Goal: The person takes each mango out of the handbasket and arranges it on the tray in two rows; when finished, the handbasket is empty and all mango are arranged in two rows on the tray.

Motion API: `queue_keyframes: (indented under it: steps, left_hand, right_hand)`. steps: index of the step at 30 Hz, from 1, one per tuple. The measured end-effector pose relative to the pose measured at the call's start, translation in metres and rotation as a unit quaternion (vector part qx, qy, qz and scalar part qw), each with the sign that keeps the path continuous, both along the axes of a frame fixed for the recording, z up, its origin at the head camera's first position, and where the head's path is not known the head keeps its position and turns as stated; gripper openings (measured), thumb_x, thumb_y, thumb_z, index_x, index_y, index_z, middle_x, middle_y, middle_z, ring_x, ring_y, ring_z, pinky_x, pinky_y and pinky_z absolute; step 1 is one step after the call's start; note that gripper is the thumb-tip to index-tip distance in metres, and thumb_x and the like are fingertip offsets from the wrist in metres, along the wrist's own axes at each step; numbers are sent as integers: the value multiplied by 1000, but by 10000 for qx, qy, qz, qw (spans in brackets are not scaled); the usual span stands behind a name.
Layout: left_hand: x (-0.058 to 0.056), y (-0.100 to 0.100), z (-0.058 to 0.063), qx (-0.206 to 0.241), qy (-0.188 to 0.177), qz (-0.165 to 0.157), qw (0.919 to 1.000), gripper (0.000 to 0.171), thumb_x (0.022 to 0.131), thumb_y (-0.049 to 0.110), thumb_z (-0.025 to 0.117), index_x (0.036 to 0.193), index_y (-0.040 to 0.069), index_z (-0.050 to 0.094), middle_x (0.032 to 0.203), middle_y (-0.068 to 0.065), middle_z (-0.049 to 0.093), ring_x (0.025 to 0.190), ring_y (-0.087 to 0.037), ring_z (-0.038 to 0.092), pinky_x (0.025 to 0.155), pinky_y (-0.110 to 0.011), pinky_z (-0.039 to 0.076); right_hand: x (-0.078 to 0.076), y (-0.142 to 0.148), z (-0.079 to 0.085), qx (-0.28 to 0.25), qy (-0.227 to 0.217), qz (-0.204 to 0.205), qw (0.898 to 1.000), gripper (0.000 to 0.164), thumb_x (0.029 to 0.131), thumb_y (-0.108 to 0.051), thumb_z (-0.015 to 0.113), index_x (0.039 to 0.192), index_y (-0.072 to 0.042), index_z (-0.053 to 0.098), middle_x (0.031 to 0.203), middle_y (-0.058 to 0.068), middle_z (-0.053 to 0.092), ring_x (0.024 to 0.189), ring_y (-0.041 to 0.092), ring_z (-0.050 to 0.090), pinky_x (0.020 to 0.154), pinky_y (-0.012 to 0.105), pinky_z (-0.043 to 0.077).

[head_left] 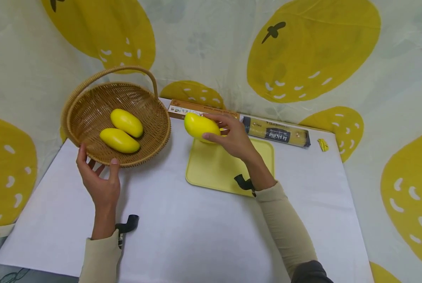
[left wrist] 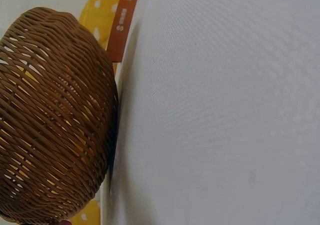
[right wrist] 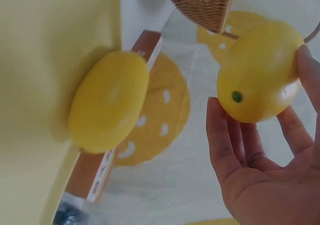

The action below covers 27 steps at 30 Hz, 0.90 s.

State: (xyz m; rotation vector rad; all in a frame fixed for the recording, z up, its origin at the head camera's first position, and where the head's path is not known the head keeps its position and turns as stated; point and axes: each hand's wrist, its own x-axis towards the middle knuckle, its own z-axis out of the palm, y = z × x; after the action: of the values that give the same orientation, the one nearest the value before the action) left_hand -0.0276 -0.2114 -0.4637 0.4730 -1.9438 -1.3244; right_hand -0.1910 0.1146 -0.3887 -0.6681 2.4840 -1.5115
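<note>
My left hand [head_left: 101, 186] grips the near rim of a wicker basket [head_left: 154, 137], which tilts toward me; two yellow mangoes [head_left: 126, 122] lie inside. In the left wrist view the woven side of the basket [left wrist: 55, 120] fills the left part. Between thumb and fingers, my right hand [head_left: 233, 137] holds another yellow mango [head_left: 198, 125] over the far left part of a pale yellow tray [head_left: 211, 173]. The right wrist view shows the green stem spot on that held mango [right wrist: 260, 72]. One more mango [right wrist: 110, 102] rests on the tray, mostly hidden in the head view.
Along the back edge of the white table [head_left: 182, 228] lie a brown box [head_left: 177, 109] and a spaghetti packet [head_left: 278, 131]. A small crumpled yellow piece [head_left: 323, 144] is at the far right. Fruit-printed cloth [head_left: 204, 39] hangs behind.
</note>
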Motion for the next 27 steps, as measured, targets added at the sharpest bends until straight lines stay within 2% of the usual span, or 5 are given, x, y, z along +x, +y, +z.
queue_keyframes:
  steps: [6, 12, 17, 24, 27]
  left_hand:
    - [3, 5, 11, 61, 91, -63, 9999, 74, 95, 13, 66, 162, 10, 35, 169, -11, 37, 141, -41, 49, 103, -21, 42]
    - [3, 6, 9, 22, 32, -16, 10000, 74, 95, 13, 66, 163, 12, 35, 168, -10, 38, 140, -40, 50, 102, -21, 43]
    - [2, 5, 7, 26, 25, -28, 10000, 75, 95, 13, 66, 163, 14, 34, 169, -10, 38, 141, -39, 50, 103, -22, 42]
    - [2, 4, 7, 66, 11, -37, 10000, 75, 95, 15, 65, 163, 13, 35, 169, -8, 37, 141, -38, 50, 102, -22, 43]
    - [2, 3, 7, 96, 36, -44, 9999, 75, 95, 16, 66, 163, 13, 35, 169, -8, 37, 141, -39, 50, 102, -22, 43]
  right_hand:
    - [-1, 26, -10, 44, -106, -254, 9996, 56, 91, -32, 86, 144, -28, 68, 135, 3, 65, 115, 27, 63, 96, 48, 59]
    - [-3, 53, -22, 267, -22, -633, 9976, 56, 91, -33, 85, 144, -25, 68, 135, 3, 67, 114, 25, 63, 94, 45, 57]
    - [-2, 75, -30, 393, -14, -836, 9957, 56, 92, -30, 84, 145, -20, 67, 139, 5, 68, 115, 28, 64, 95, 48, 57]
    - [-4, 106, -42, 817, -172, -1191, 9894, 57, 93, -35, 83, 146, -24, 67, 149, 3, 63, 124, 31, 61, 103, 51, 53]
    - [-7, 117, -49, 967, -147, -1342, 9861, 58, 93, -35, 83, 146, -21, 66, 151, 4, 63, 126, 32, 60, 104, 52, 51]
